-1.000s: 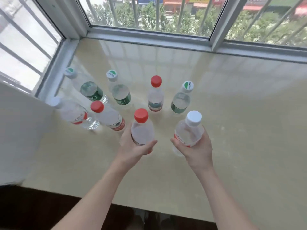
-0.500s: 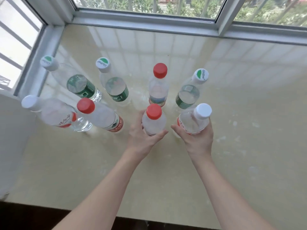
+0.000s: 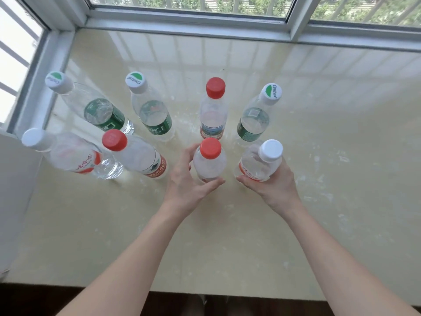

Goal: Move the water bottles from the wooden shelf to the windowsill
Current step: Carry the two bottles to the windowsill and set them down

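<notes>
Several clear water bottles stand on the cream windowsill. My left hand is wrapped around the lower body of a red-capped bottle, which stands upright on the sill. My right hand grips a white-capped bottle with a red label just to its right, leaning slightly. Behind them stand another red-capped bottle and a green-labelled bottle. To the left are two more green-labelled bottles, a red-capped one and a white-capped one. The wooden shelf is out of view.
The window frame runs along the back of the sill and a side window closes the left end. A white wall stands at the left. The sill's front edge meets a dark floor below.
The camera has moved closer and tilted down. Both hands have lowered their bottles to the sill, in front of the back row; my left fingers look a little looser.
</notes>
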`<action>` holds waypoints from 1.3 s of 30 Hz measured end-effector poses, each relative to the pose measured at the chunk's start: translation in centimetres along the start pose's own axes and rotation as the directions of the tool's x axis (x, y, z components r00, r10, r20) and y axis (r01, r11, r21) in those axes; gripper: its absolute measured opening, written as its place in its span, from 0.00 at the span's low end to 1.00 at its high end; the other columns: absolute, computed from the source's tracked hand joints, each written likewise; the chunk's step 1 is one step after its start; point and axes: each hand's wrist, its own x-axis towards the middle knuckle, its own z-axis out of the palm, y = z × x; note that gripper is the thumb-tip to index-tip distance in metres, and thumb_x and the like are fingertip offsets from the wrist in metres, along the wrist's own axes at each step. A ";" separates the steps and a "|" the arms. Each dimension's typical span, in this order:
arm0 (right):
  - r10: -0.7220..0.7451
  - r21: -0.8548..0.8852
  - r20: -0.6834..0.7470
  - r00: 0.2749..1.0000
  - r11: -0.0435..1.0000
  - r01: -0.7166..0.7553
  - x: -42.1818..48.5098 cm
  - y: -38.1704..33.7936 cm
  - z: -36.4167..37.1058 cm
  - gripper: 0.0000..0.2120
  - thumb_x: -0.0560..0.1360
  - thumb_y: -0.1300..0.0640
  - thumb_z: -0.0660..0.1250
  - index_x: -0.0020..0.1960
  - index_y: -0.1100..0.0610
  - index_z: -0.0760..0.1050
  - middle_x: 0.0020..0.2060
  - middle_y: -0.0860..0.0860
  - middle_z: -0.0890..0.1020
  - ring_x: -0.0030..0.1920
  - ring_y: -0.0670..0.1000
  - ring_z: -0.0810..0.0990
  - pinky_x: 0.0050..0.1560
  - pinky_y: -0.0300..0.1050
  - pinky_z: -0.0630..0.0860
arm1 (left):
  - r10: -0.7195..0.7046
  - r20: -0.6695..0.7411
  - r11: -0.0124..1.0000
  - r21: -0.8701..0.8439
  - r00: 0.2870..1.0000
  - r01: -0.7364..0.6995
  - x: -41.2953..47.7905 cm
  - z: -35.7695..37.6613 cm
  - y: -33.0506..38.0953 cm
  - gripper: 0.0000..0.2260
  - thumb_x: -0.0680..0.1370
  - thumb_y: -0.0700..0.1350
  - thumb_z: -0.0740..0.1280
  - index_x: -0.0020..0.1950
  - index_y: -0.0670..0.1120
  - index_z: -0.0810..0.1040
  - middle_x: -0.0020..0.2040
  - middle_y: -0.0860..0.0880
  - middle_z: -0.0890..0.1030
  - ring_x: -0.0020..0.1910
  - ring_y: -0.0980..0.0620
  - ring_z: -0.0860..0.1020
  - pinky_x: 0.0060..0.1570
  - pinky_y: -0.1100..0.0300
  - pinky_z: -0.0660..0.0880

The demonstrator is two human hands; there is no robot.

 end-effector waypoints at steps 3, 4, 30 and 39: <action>-0.015 -0.017 0.035 0.999 1.000 0.015 -0.2 0.4 -0.5 0.36 0.59 0.55 0.85 0.64 0.48 0.74 0.52 0.39 0.83 0.55 0.42 0.81 0.54 0.39 0.75 | -0.017 0.007 1.000 0.001 1.000 0.017 0.2 0.1 -0.4 0.36 0.65 0.50 0.81 0.67 0.61 0.66 0.59 0.68 0.74 0.62 0.61 0.74 0.64 0.58 0.72; -0.018 -0.021 0.036 0.999 1.000 0.019 -0.3 0.5 -0.5 0.37 0.59 0.55 0.85 0.65 0.48 0.73 0.54 0.40 0.82 0.57 0.42 0.80 0.56 0.39 0.75 | -0.018 0.006 1.000 -0.010 1.000 0.018 0.2 0.2 -0.4 0.36 0.65 0.49 0.81 0.67 0.62 0.66 0.59 0.69 0.74 0.62 0.61 0.74 0.64 0.57 0.73; -0.054 -0.277 0.092 0.994 0.958 0.078 1.8 2.6 -0.5 0.32 0.61 0.55 0.84 0.62 0.52 0.77 0.51 0.42 0.82 0.55 0.48 0.82 0.57 0.44 0.78 | 0.014 0.113 0.998 0.060 0.993 -0.021 1.7 0.7 -2.8 0.30 0.66 0.45 0.81 0.64 0.49 0.73 0.53 0.64 0.76 0.54 0.73 0.73 0.50 0.78 0.70; 0.019 -0.412 0.144 0.989 0.910 0.043 2.3 2.6 -0.9 0.26 0.64 0.55 0.83 0.59 0.55 0.79 0.43 0.46 0.81 0.45 0.51 0.82 0.48 0.37 0.73 | -0.012 0.139 0.994 0.112 0.990 -0.004 2.3 1.1 -4.6 0.29 0.65 0.42 0.81 0.64 0.48 0.76 0.50 0.66 0.76 0.51 0.64 0.76 0.47 0.78 0.71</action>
